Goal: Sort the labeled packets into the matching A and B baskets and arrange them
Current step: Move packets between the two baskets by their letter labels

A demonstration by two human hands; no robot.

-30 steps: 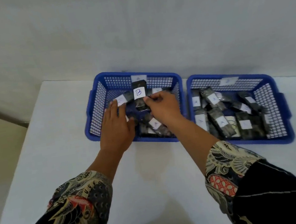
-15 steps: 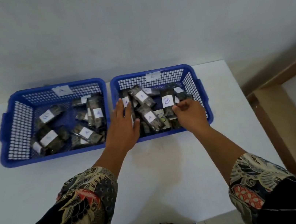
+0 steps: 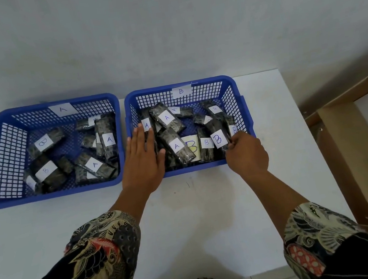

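Two blue mesh baskets stand side by side on a white table. The left basket (image 3: 1, 152) bears an A tag, the right basket (image 3: 242, 111) a B tag. Both hold several dark packets with white A or B labels, mixed together. My right hand (image 3: 245, 151) pinches a packet labelled B (image 3: 217, 138) at the front right of the B basket, among other B packets. My left hand (image 3: 143, 159) lies flat with straight fingers over the B basket's front left corner, touching the packets there, next to a packet labelled A (image 3: 147, 125).
The white table (image 3: 200, 208) ends at its right edge near a wooden frame (image 3: 350, 138) and a lower floor. A grey wall rises directly behind the baskets. Patterned sleeves cover both forearms.
My right hand carried the B packet from the A basket across to the B basket and lowered it at the front right. My left hand moved over to the B basket's front left corner.
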